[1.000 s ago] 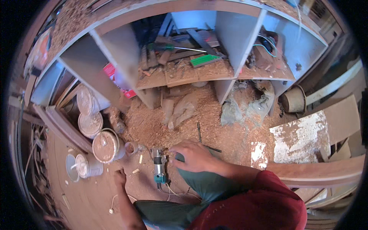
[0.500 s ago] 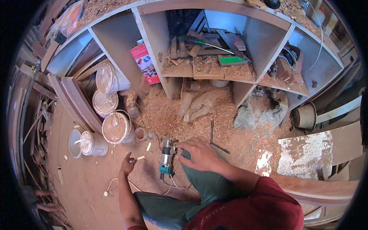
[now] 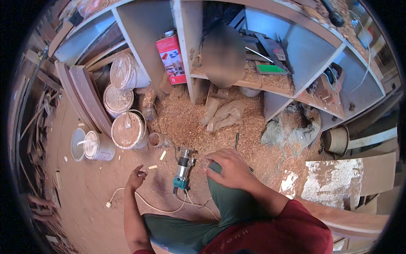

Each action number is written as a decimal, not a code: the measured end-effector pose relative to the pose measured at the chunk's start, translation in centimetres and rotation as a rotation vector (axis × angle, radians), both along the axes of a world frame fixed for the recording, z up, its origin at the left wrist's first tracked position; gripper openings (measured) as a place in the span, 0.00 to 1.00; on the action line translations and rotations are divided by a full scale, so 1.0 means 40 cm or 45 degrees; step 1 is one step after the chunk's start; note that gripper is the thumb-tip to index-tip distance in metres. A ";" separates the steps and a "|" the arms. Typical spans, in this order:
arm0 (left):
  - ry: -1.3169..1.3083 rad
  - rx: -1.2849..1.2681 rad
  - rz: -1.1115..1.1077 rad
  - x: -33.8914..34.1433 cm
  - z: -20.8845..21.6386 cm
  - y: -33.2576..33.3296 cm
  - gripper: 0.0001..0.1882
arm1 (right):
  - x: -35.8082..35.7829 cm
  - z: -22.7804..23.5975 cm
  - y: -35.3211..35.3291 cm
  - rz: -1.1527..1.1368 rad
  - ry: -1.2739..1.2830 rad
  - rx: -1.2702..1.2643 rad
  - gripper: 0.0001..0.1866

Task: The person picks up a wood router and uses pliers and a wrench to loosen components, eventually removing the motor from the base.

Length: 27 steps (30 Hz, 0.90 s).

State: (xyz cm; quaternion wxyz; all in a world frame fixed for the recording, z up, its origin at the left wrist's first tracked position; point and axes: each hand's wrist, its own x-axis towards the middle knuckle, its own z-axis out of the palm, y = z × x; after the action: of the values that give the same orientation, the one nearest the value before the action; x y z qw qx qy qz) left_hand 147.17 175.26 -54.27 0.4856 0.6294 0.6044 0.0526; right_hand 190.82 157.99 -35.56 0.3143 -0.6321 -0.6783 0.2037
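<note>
Left hand (image 3: 136,178): grip open, empty, left of the trim router (image 3: 183,166).
Right hand (image 3: 228,168): open on your knee, right of router.
Risk: you may snag its cord (image 3: 148,204).

left hand (image 3: 136,178) hangs open, fingers loosely curled; right hand (image 3: 228,167) rests spread flat on the knee.

Dirt floor (image 3: 89,203), sawdust-strewn. Teal-and-silver trim router (image 3: 182,167) lying flat on it, taken as landmark. White cord (image 3: 139,201) trailing left and below router. Lidded buckets (image 3: 127,131) left and above router, small pale wood bits (image 3: 162,155) between. Crumpled sacking (image 3: 222,114) above router, before the shelf unit (image 3: 186,63).
</note>
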 end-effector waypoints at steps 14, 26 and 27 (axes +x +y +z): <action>0.216 -0.025 0.174 -0.059 0.140 -0.270 0.35 | 0.062 0.147 0.023 0.020 -0.270 -0.492 0.18; 0.159 0.215 1.031 0.043 0.756 -0.975 0.19 | 0.019 0.366 -0.127 0.303 -0.847 -0.821 0.20; 0.203 0.010 1.274 0.066 0.880 -1.071 0.19 | 0.071 0.341 -0.186 0.356 -0.964 -0.741 0.20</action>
State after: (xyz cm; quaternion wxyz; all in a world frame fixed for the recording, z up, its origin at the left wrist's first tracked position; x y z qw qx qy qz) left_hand 149.80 132.42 -19.05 0.3509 0.2666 0.8669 0.2331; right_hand 193.67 150.54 -21.93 -0.1739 -0.6262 -0.7382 0.1809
